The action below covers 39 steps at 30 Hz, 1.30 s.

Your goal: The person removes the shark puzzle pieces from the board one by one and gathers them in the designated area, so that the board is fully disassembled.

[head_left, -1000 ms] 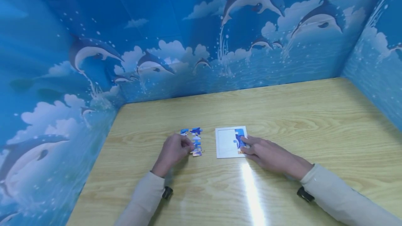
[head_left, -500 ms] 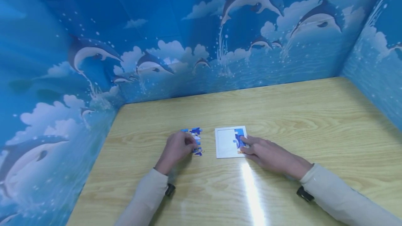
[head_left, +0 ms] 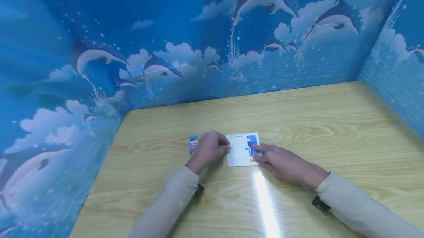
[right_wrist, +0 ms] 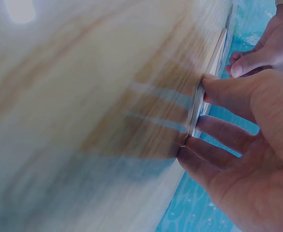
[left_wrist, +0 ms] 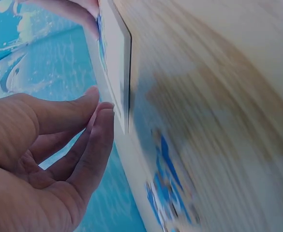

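Observation:
A white square puzzle tray point(head_left: 237, 161) lies on the table, its right side filled with a strip of joined blue dolphin pieces point(head_left: 252, 139). My left hand point(head_left: 211, 149) is at the tray's left edge, thumb and forefinger pinched together. A thin pale sliver of a puzzle piece point(left_wrist: 113, 107) shows at those fingertips in the left wrist view; its picture is hidden. My right hand point(head_left: 276, 160) rests extended fingers on the tray's right side, and fingertips point(right_wrist: 210, 83) touch its edge in the right wrist view.
Several loose puzzle pieces point(head_left: 193, 145) lie left of the tray, partly covered by my left hand; more of the loose pieces point(left_wrist: 168, 188) show in the left wrist view. A blue dolphin-print curtain point(head_left: 185, 76) stands along the wood-grain table's point(head_left: 314, 116) back and sides.
My left hand has moved right from the loose pieces to the tray's left edge with a puzzle piece between its fingertips. The right hand and the tray have stayed in place.

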Available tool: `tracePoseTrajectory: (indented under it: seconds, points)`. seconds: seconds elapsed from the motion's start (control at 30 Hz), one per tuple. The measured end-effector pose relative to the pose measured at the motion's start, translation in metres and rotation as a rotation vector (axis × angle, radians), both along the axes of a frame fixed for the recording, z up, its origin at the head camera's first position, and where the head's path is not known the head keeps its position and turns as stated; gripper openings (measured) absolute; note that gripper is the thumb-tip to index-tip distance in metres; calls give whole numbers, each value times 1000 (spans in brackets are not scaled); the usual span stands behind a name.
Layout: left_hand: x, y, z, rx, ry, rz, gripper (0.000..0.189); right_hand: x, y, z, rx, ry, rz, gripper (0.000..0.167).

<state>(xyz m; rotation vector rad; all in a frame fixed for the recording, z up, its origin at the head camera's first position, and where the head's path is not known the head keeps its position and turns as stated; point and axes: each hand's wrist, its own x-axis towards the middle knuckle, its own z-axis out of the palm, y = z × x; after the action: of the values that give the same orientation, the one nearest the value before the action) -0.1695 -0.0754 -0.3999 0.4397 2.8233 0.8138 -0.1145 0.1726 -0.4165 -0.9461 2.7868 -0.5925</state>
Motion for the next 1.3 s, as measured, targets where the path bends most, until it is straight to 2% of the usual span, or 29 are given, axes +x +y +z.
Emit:
tracePoseTrajectory:
  seconds: [0.13,0.33,0.53,0.97,1.3]
  points:
    - [-5,14,-3,3,-22,-12,10,0,0,1,14,-12,-6,31]
    - [-9,31,-9,14,-81,13,14,0,1,1,8,-8,4,31]
    - [-14,44,-13,24,-70,3,15,-1,1,0,4,-4,18,32]
    - [-18,56,-17,65,-51,-24,11,-2,2,1,-6,12,40,31]
    - [-18,60,-16,58,-63,4,7,-3,1,0,-1,21,39,31]
